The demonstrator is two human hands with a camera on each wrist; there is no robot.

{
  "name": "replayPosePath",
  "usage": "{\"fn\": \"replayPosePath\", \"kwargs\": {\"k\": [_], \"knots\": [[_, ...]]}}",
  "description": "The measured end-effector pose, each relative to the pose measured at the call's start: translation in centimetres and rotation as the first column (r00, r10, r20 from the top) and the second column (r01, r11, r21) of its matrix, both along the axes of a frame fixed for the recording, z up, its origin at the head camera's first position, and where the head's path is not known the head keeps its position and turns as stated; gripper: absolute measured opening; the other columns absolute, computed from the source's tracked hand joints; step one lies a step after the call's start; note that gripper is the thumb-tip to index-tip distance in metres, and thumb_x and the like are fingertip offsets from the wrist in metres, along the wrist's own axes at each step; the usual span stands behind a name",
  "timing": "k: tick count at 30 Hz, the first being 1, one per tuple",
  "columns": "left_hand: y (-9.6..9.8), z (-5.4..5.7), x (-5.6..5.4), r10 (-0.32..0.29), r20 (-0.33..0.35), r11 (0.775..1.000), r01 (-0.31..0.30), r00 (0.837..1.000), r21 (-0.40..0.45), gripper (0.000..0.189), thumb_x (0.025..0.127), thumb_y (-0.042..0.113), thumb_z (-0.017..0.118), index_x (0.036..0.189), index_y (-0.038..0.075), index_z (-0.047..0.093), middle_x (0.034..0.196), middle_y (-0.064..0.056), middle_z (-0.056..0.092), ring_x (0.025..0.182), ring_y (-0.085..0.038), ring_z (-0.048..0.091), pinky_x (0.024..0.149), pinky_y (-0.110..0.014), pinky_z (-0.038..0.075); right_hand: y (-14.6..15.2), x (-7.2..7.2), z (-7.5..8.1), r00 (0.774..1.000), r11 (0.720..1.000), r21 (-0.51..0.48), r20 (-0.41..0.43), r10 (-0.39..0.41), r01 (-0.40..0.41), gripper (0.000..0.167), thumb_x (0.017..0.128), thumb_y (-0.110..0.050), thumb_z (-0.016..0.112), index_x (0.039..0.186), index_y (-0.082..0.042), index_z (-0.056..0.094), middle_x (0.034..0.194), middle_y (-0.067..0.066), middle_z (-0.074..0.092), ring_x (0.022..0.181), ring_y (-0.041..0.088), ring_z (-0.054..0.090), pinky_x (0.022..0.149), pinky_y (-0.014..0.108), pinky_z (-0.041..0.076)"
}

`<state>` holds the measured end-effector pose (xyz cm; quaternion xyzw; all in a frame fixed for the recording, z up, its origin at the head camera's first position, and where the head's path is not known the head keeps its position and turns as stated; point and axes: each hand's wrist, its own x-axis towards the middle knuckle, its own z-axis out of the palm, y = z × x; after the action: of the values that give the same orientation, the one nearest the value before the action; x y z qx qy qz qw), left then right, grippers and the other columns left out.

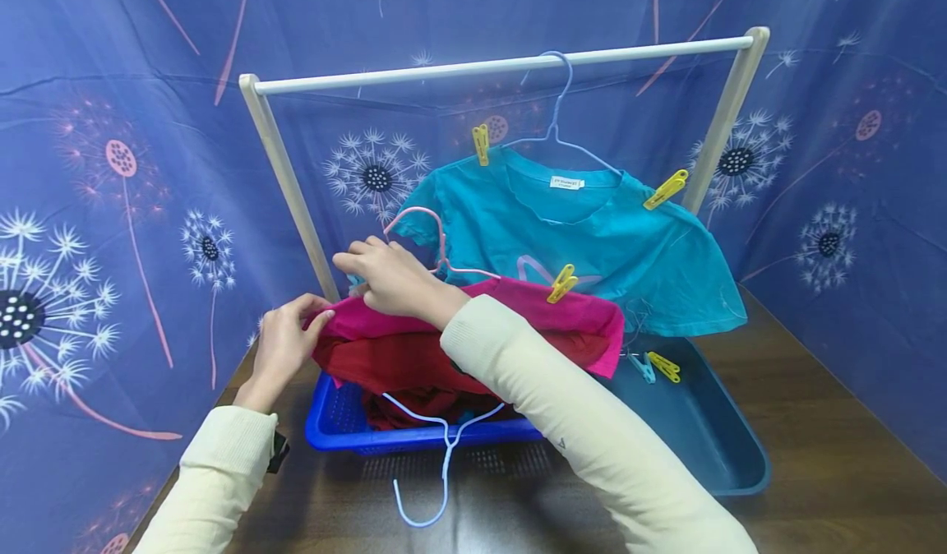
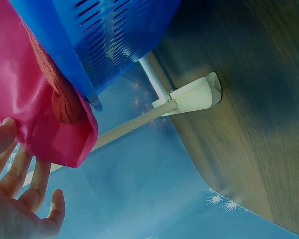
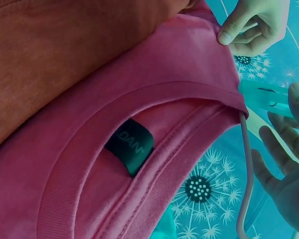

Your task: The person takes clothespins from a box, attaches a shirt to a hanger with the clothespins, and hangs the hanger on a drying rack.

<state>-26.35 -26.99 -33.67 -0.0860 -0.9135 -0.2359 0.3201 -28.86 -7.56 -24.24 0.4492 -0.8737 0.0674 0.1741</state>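
A magenta T-shirt hangs on a pink hanger, a yellow clothespin on its right shoulder. My left hand pinches the shirt's left end between thumb and fingers; the left wrist view shows its fingers behind the cloth. Near the other shoulder, my right hand holds a light-blue clothespin, whose tip is at the shirt's collar edge beside the hanger. A dark label shows inside the collar. Red cloth lies along the shirt's front.
Behind, a teal T-shirt hangs from a rack with yellow clothespins at its shoulders. A blue basket holds dark red cloth, and a light-blue hanger overhangs its front. A teal tray at right contains clothespins.
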Motion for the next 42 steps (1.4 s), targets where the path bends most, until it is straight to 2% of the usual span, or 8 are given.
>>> {"fn": "replayPosePath", "kwargs": {"k": [4, 18, 26, 34, 42], "knots": [[0.0, 0.0, 0.0, -0.001, -0.010, 1.000, 0.001, 1.000, -0.003, 0.009, 0.083, 0.014, 0.066, 0.088, 0.007, 0.066, 0.084, -0.013, 0.071, 0.067, -0.026, 0.063, 0.058, -0.035, 0.040, -0.3, -0.2, -0.2, 1.000, 0.999, 0.032, 0.000, -0.028, 0.028, 0.019, 0.086, -0.017, 0.060, 0.104, -0.018, 0.053, 0.099, -0.003, 0.056, 0.092, 0.014, 0.049, 0.073, 0.029, 0.043], [0.0, -0.2, 0.0, -0.015, -0.020, 1.000, 0.015, 1.000, -0.003, 0.009, 0.082, 0.012, 0.067, 0.088, 0.006, 0.067, 0.082, -0.012, 0.070, 0.066, -0.028, 0.061, 0.059, -0.036, 0.040, -1.4, 0.0, -0.7, 0.990, 0.978, 0.151, 0.001, -0.143, 0.141, 0.038, 0.088, -0.027, 0.057, 0.125, -0.024, 0.048, 0.116, -0.002, 0.055, 0.107, 0.016, 0.046, 0.089, 0.034, 0.044], [0.0, -0.2, 0.1, -0.018, -0.025, 1.000, 0.018, 1.000, -0.003, 0.008, 0.081, 0.011, 0.067, 0.087, 0.006, 0.067, 0.081, -0.012, 0.070, 0.064, -0.026, 0.061, 0.058, -0.036, 0.040, -1.6, 0.0, -1.3, 0.987, 0.972, 0.171, -0.051, -0.154, 0.161, 0.040, 0.089, -0.033, 0.055, 0.126, -0.021, 0.044, 0.119, -0.001, 0.052, 0.109, 0.016, 0.047, 0.089, 0.033, 0.044], [-0.1, -0.3, 0.0, -0.022, -0.034, 1.000, 0.023, 0.999, 0.001, 0.007, 0.081, 0.011, 0.068, 0.087, 0.006, 0.068, 0.081, -0.012, 0.070, 0.068, -0.029, 0.063, 0.060, -0.038, 0.041, -1.2, 0.5, -1.3, 0.979, 0.963, 0.193, -0.119, -0.167, 0.188, 0.041, 0.088, -0.039, 0.055, 0.121, -0.016, 0.047, 0.116, -0.002, 0.053, 0.106, 0.014, 0.048, 0.089, 0.031, 0.044], [0.0, -0.3, -0.1, -0.012, -0.018, 1.000, 0.012, 1.000, 0.000, 0.008, 0.082, 0.011, 0.067, 0.087, 0.006, 0.067, 0.082, -0.013, 0.070, 0.066, -0.026, 0.061, 0.059, -0.036, 0.040, -0.2, 1.0, -1.4, 0.974, 0.970, 0.159, -0.162, -0.157, 0.183, 0.035, 0.089, -0.035, 0.053, 0.118, -0.015, 0.047, 0.115, -0.001, 0.053, 0.104, 0.014, 0.049, 0.082, 0.030, 0.044]]}}
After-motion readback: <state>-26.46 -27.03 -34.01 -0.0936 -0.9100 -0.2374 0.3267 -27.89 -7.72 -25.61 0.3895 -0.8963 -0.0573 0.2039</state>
